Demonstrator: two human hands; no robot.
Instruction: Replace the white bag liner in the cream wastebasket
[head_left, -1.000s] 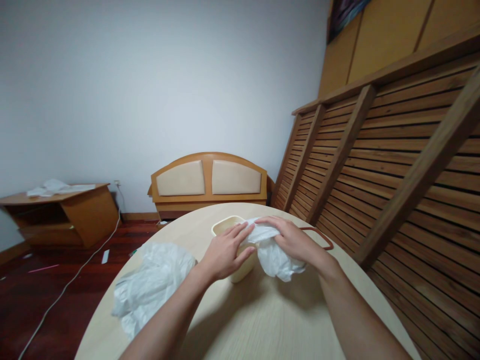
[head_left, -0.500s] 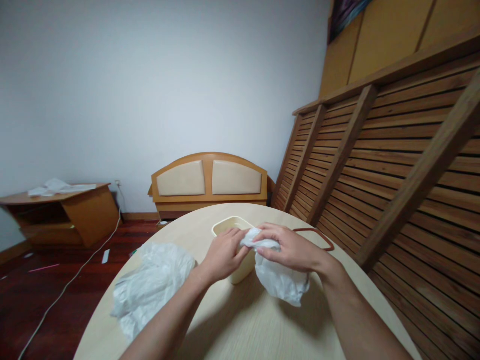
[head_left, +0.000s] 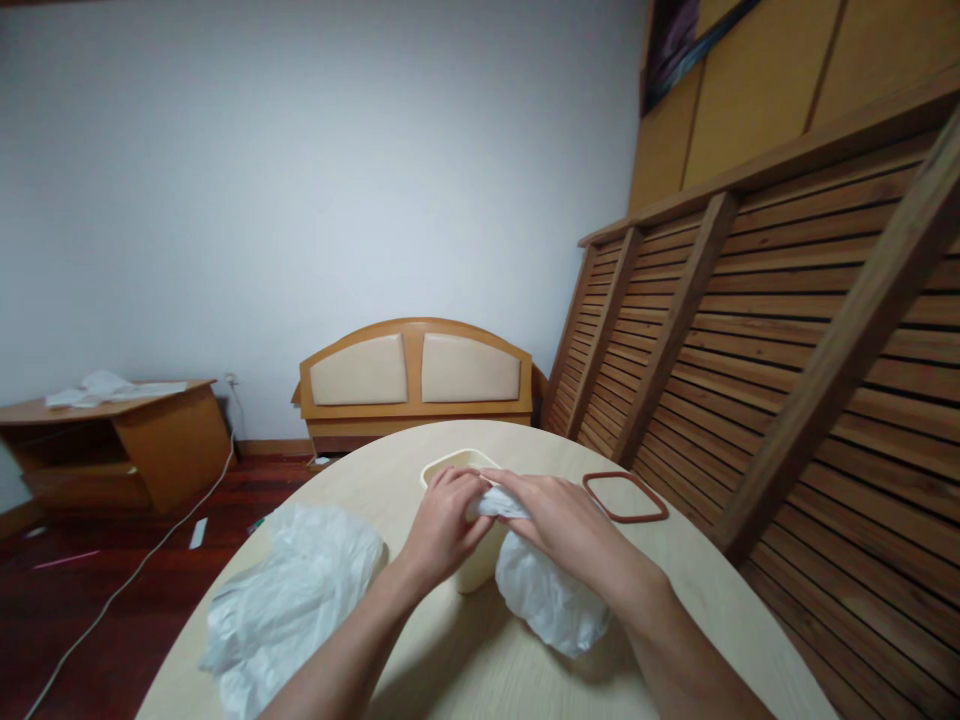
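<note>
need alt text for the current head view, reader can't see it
A person's left hand and right hand hold bunched white plastic at a cream bin on a round table. A second crumpled piece lies to the left, a brown ring to the right; a headboard stands beyond.

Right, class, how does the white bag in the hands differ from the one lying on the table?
The held bag is in the left hand and right hand; the loose bag lies on the table, with neither hand on it.
The held bag is gathered narrow between the hands, with a bulge below; the loose bag spreads in a crumpled heap.
Both look white, thin and wrinkled.
</note>
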